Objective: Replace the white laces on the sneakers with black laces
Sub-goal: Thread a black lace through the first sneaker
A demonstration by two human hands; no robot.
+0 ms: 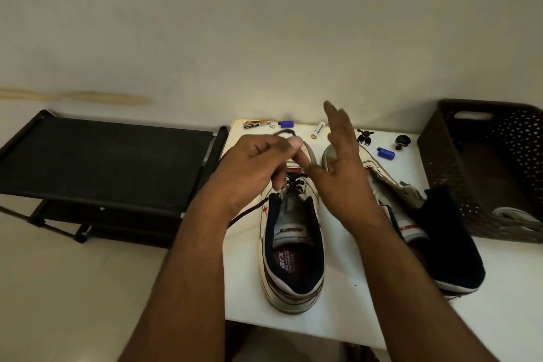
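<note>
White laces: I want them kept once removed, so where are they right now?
In the head view, the white laces lie at the right, in the bottom of the brown basket just beyond the right sneaker.

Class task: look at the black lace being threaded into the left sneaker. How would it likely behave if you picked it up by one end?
The black lace is probably floppy: it loops above the left hand and trails loosely off the table. It looks thin, so likely very light. It would likely dangle, not hold shape.
</note>
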